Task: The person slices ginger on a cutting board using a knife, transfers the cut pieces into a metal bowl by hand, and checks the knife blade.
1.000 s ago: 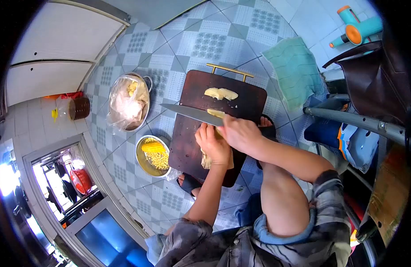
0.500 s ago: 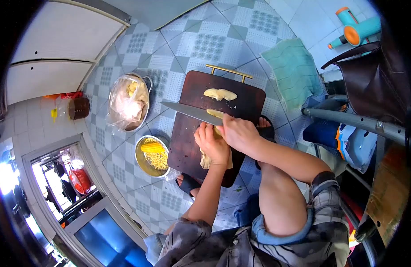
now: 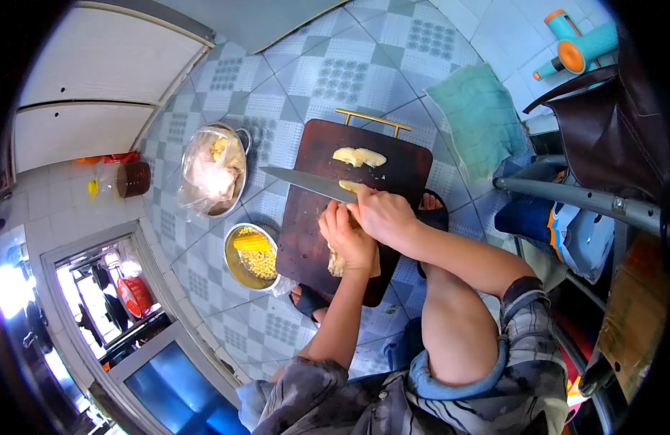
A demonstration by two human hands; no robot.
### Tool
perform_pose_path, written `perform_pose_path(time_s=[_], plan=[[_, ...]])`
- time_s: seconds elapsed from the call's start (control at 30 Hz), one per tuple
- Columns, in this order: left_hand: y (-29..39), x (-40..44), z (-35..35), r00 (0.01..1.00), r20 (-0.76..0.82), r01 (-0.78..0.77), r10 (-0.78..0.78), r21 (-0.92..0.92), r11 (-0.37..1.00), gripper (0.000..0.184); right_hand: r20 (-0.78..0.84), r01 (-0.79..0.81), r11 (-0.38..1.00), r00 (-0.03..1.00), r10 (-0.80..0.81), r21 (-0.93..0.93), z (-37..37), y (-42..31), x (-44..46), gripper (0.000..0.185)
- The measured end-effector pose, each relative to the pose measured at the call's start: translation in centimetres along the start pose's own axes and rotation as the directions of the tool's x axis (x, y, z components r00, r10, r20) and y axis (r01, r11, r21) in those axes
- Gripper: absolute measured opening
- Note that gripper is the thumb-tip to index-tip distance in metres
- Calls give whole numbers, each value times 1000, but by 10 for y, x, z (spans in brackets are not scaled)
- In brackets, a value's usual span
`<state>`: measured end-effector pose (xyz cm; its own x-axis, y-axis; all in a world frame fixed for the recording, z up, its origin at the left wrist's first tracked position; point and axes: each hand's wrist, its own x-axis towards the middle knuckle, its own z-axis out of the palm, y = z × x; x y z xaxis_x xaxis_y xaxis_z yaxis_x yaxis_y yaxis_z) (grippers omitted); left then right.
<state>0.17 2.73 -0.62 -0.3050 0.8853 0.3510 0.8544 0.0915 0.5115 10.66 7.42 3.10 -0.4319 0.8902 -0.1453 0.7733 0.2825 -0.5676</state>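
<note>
My right hand [image 3: 384,214] is closed round the handle of a kitchen knife [image 3: 306,181], whose long blade points left across a dark wooden cutting board [image 3: 309,239]. A pale yellow slice [image 3: 349,185] lies against the blade near my fingers. Beside it, my left hand [image 3: 347,236] has curled fingers pressing on a pale food piece [image 3: 337,262], mostly covered by the hand; its exact kind I cannot make out. Farther up the board lie a few cut pale slices [image 3: 359,156] next to each other.
Left of the board stand a metal bowl [image 3: 230,270] with corn kernels and a cob piece, and a metal pot [image 3: 242,181] holding a plastic bag [image 3: 212,170] of pale food. A green cloth [image 3: 476,119] lies at right, near a metal frame [image 3: 567,194].
My hands and the knife stay in nearly the same place, with only a slight shift. The pale slice by the blade shows a little less beside my right fingers. The whole view tilts slightly.
</note>
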Motion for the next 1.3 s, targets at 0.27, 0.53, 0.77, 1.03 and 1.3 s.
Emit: perform_pose_path(time_s=[0.27, 0.53, 0.77, 1.03, 1.3], plan=[[11, 5, -6, 1000, 12, 0, 0, -50, 999, 42, 37, -157, 973, 986, 165, -167, -33, 28, -69, 32], [1, -1, -3, 999, 36, 1, -1, 5, 1000, 35, 1, -39, 999, 999, 39, -20, 0, 3, -2, 29], [17, 12, -14, 992, 124, 37, -34, -21, 999, 35, 69, -130, 984, 990, 123, 120, -26, 29, -19, 34], [15, 59, -18, 949, 295, 128, -110, -45, 991, 35, 92, -251, 803, 966, 240, 541, -31, 48, -28, 39], [27, 116, -1, 780, 559, -343, 280, 9, 939, 55, 70, -350, 624, 902, 427, 699, -5, 70, -38, 43]])
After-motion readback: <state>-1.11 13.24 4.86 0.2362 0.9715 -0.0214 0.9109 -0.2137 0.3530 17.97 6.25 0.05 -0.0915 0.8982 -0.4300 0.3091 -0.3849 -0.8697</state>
